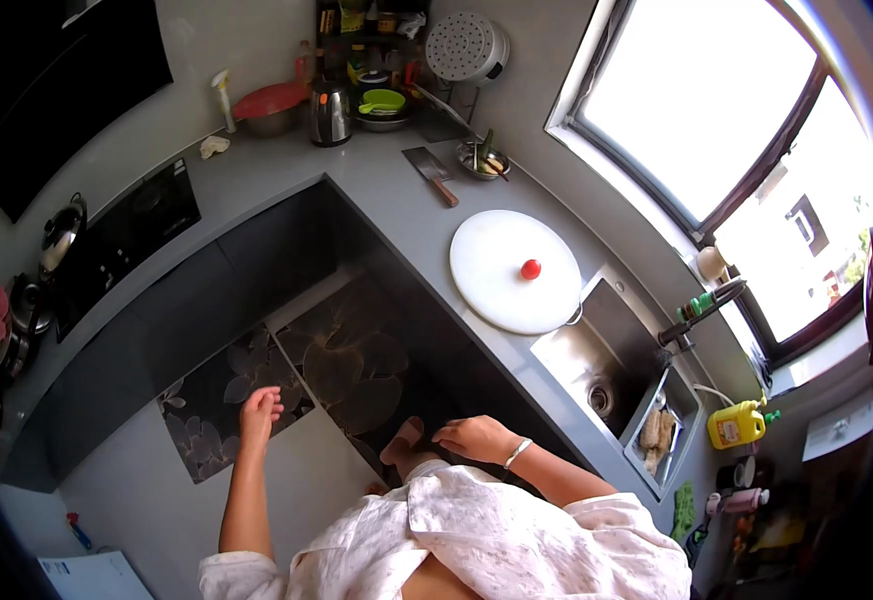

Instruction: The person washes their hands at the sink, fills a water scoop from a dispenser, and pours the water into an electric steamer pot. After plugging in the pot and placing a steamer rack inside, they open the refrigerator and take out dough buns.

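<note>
grey tabletop [386, 190] bends round the kitchen from the left of the frame over to the right, with dark cupboards beneath. nearest, at bottom centre, is a pale patterned shirt [516, 530]. the left hand [261, 408], lower left of centre, has its fingers half curled and nothing seen in its grip; it hangs above a dark flowered floor mat [206, 440]. the right hand [478, 438], below centre, is palm down with fingers loosely bent, holding nothing that shows; a bracelet [517, 453] circles its wrist. farther off, right of centre, a round white cutting board [496, 245] lies flat beside the sink [568, 350], and one red tomato [530, 269] sits on it. a cleaver [433, 178] lies above the board, near a metal bowl [468, 163] of vegetables. at the far corner, top centre, stands a kettle [330, 115]; a bright window [701, 100] fills the upper right.
</note>
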The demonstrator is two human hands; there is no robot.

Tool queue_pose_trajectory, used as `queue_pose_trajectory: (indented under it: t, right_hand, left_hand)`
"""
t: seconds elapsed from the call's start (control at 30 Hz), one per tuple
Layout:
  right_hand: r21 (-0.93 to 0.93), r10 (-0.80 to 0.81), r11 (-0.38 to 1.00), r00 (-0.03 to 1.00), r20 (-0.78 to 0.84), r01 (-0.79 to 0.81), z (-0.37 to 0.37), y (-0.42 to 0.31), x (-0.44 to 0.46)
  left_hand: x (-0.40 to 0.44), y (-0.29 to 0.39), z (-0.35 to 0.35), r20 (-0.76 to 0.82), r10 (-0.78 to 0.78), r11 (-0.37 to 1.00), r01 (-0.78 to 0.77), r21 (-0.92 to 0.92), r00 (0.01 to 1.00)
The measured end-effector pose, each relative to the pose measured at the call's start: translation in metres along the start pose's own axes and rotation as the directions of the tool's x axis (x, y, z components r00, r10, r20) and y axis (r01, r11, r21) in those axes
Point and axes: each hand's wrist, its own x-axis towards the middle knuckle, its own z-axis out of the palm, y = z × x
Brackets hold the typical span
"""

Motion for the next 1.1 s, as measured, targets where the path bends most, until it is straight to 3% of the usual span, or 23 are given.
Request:
queue_pose_trajectory:
  t: [0.07,0.2,0.27,0.33,0.37,0.47,0.57,0.63,0.67,0.73,0.77,0.83,0.87,0.93,0.97,1.0,1.03,1.07,1.1]
  right_hand:
    - [0.049,0.025,0.999,0.996,-0.089,-0.021,-0.01,0.026,0.011]
    - [0.122,0.131,0.987,0.952,-0.275,-0.101,-0.044,0.074,0.031]
    - [0.151,0.165,0.981,0.936,-0.31,-0.123,-0.065,0.087,0.039]
    - [0.174,0.196,0.974,0.917,-0.348,-0.142,-0.087,0.098,0.05]
    - [0.19,0.232,0.966,0.905,-0.356,-0.173,-0.096,0.102,0.054]
    - [0.242,0.316,0.941,0.876,-0.364,-0.238,-0.117,0.117,0.063]
    - [0.29,0.418,0.902,0.814,-0.402,-0.32,-0.124,0.133,0.075]
    - [0.338,0.522,0.848,0.752,-0.402,-0.408,-0.125,0.142,0.084]
    - [0.369,0.589,0.804,0.714,-0.379,-0.466,-0.127,0.141,0.09]
    - [0.401,0.663,0.746,0.652,-0.369,-0.532,-0.136,0.136,0.105]
    - [0.417,0.716,0.697,0.597,-0.362,-0.583,-0.141,0.137,0.114]
    - [0.442,0.76,0.649,0.559,-0.333,-0.619,-0.149,0.137,0.13]
    - [0.472,0.789,0.612,0.531,-0.309,-0.635,-0.155,0.138,0.139]
    - [0.497,0.815,0.577,0.496,-0.3,-0.648,-0.167,0.141,0.157]
    - [0.497,0.825,0.564,0.476,-0.305,-0.66,-0.171,0.142,0.166]
    - [0.5,0.835,0.549,0.456,-0.308,-0.669,-0.173,0.141,0.174]
    - [0.505,0.838,0.546,0.435,-0.331,-0.668,-0.176,0.141,0.183]
    - [0.513,0.846,0.533,0.425,-0.322,-0.672,-0.178,0.141,0.19]
    - [0.534,0.858,0.513,0.412,-0.306,-0.672,-0.181,0.141,0.197]
  left_hand:
    - [0.047,0.042,0.039,0.074,0.16,0.987,-0.161,0.008,0.984]
    - [0.128,0.114,0.112,0.194,0.233,0.967,-0.248,0.059,0.953]
    - [0.16,0.156,0.143,0.232,0.252,0.961,-0.271,0.056,0.94]
    - [0.198,0.191,0.166,0.269,0.45,0.853,-0.499,0.151,0.852]
    - [0.22,0.206,0.176,0.253,0.493,0.832,-0.536,0.146,0.833]
    - [0.288,0.253,0.204,0.224,0.597,0.75,-0.635,0.183,0.77]
    - [0.375,0.291,0.229,0.26,0.585,0.755,-0.633,0.17,0.768]
    - [0.434,0.312,0.247,0.247,0.677,0.584,-0.711,0.392,0.693]
    - [0.466,0.32,0.255,0.265,0.666,0.588,-0.71,0.387,0.697]
    - [0.533,0.344,0.273,0.272,0.746,0.369,-0.717,0.591,0.608]
    - [0.562,0.355,0.282,0.281,0.743,0.376,-0.726,0.577,0.608]
    - [0.608,0.371,0.297,0.304,0.767,0.247,-0.697,0.673,0.566]
    - [0.627,0.378,0.306,0.314,0.761,0.254,-0.706,0.661,0.568]
    - [0.659,0.392,0.32,0.298,0.539,0.406,-0.553,0.727,0.788]
    - [0.677,0.386,0.326,0.277,0.64,0.334,-0.584,0.74,0.717]
    - [0.694,0.388,0.332,0.294,0.63,0.329,-0.59,0.737,0.719]
    - [0.7,0.401,0.335,0.282,0.399,0.536,-0.471,0.7,0.873]
    - [0.705,0.41,0.339,0.284,0.131,0.694,-0.292,0.658,0.95]
    - [0.708,0.411,0.34,0.293,0.124,0.691,-0.294,0.66,0.948]
